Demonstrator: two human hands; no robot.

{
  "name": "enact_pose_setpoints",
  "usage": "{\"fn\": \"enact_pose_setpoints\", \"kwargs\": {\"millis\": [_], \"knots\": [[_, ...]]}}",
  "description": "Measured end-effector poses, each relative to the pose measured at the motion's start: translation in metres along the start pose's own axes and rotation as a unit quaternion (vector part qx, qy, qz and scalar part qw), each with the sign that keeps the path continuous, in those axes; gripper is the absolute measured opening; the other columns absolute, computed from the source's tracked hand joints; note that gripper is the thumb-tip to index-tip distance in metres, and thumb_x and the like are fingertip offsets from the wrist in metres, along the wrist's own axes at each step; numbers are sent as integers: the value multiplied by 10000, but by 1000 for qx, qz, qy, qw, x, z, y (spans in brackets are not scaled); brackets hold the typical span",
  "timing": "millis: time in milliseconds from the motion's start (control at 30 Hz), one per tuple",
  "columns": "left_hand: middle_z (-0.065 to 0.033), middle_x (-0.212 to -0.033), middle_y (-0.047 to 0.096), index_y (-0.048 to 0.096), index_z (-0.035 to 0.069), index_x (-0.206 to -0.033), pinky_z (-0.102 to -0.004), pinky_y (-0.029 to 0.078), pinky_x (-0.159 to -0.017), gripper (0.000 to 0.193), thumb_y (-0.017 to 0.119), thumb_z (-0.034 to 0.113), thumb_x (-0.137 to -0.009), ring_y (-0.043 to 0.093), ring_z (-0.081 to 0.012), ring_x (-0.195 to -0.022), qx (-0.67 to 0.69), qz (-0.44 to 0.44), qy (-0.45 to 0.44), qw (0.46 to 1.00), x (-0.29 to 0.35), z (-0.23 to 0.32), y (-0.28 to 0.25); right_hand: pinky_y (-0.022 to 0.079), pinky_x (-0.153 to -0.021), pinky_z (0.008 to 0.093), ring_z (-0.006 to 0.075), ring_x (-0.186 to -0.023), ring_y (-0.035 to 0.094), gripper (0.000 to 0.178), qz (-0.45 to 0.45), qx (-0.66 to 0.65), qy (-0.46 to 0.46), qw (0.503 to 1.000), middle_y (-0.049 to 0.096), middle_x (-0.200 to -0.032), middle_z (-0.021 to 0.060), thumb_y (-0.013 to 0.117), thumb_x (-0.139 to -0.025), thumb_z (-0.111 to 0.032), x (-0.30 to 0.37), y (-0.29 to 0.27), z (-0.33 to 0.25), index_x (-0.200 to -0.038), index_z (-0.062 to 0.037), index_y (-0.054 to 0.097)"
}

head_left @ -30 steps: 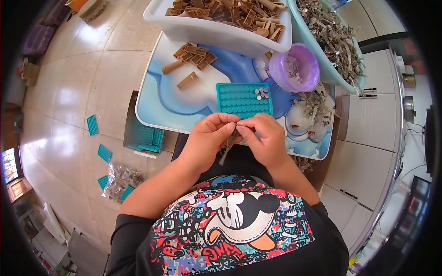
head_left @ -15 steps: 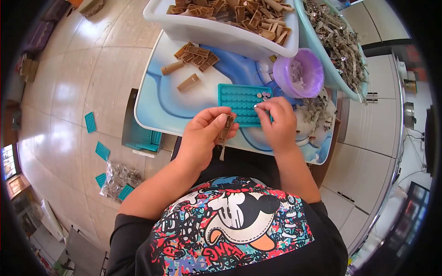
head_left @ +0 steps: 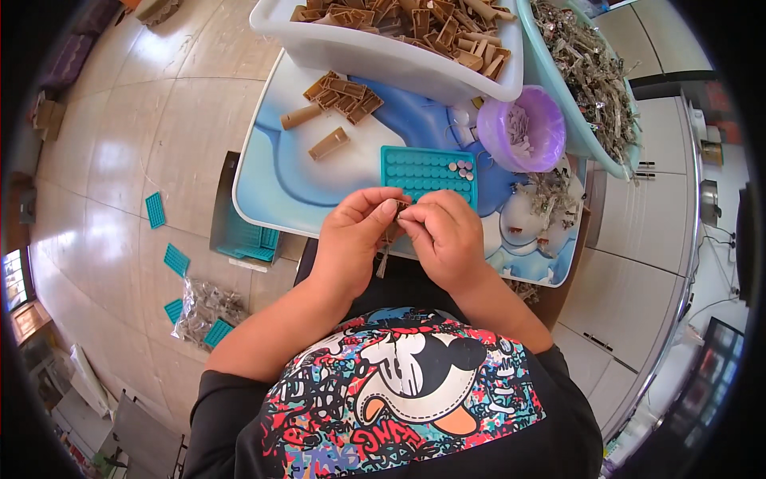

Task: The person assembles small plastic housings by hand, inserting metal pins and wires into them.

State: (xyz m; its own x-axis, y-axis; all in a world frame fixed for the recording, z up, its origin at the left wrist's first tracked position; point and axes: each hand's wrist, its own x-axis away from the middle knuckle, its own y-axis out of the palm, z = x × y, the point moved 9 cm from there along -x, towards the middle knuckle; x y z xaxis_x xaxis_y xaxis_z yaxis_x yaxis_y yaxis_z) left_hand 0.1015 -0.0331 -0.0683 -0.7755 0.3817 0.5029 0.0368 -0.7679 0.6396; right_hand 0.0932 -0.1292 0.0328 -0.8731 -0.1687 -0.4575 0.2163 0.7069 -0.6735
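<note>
My left hand [head_left: 345, 239] is closed round a small brown plastic casing [head_left: 392, 231], held upright over the table's near edge. Thin wires [head_left: 382, 266] dangle from its lower end. My right hand [head_left: 448, 239] pinches at the top of the casing, its thumb and forefinger touching it. Whatever sits between those fingertips is hidden. Just beyond my hands lies a teal tray [head_left: 415, 169] with rows of round hollows. Several small silvery discs, which look like button cells [head_left: 462, 167], rest at its right side.
Brown casings [head_left: 343, 100] lie in a pile on the blue-white table [head_left: 275, 180]. A white bin [head_left: 383, 60] of casings stands behind. At right are a purple bowl [head_left: 550, 132], a teal tub [head_left: 574, 120] of wired parts and loose wired pieces [head_left: 550, 199]. Teal trays [head_left: 155, 210] lie on the floor.
My right hand has moved left from the teal tray to the casing, bringing a small pale piece that was between its fingertips. My left hand has stayed nearly in place.
</note>
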Motion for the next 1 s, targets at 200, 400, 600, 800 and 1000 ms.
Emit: {"fn": "enact_pose_setpoints", "kwargs": {"millis": [200,400,600,800,1000], "knots": [[-109,-1018,616,545,-1,-1083,-274,505,-768,200,528,106,-914,607,-151,-860,-27,4,-2,1000,-2,0,-2,442,-565,351,259,-666,548,154,5,-16,12,1000,554,-750,84,688,-686,-23,3,-1,2,-812,-43,602],[-120,-1032,611,530,-13,-1102,-315,522,-820,227,524,117,-916,618,-190,-920,4,11,-12,1000,2,2,0,453,-588,347,269,-679,556,147,44,70,48,995,563,-771,92,677,-704,-31,-4,-26,38,-843,-35,628],[-126,-1041,611,519,-20,-1111,-312,523,-816,235,518,118,-920,621,-200,-917,15,13,-20,1000,1,3,2,451,-600,362,273,-683,557,100,50,198,70,977,560,-756,89,668,-712,-38,-7,-30,63,-800,-35,621],[-122,-1027,612,521,-18,-1106,-298,520,-797,228,516,116,-921,621,-187,-898,17,20,-14,1000,-2,2,-1,440,-580,359,267,-667,547,113,50,38,46,997,548,-739,88,688,-694,-39,-8,-20,23,-768,-41,603],[-102,-1012,618,535,-3,-1105,-248,501,-729,224,527,124,-920,606,-143,-828,-1,2,-14,1000,-4,-1,-5,442,-578,353,262,-664,551,136,11,-12,13,1000,559,-740,92,702,-682,-27,-5,0,7,-770,-36,598]]}}
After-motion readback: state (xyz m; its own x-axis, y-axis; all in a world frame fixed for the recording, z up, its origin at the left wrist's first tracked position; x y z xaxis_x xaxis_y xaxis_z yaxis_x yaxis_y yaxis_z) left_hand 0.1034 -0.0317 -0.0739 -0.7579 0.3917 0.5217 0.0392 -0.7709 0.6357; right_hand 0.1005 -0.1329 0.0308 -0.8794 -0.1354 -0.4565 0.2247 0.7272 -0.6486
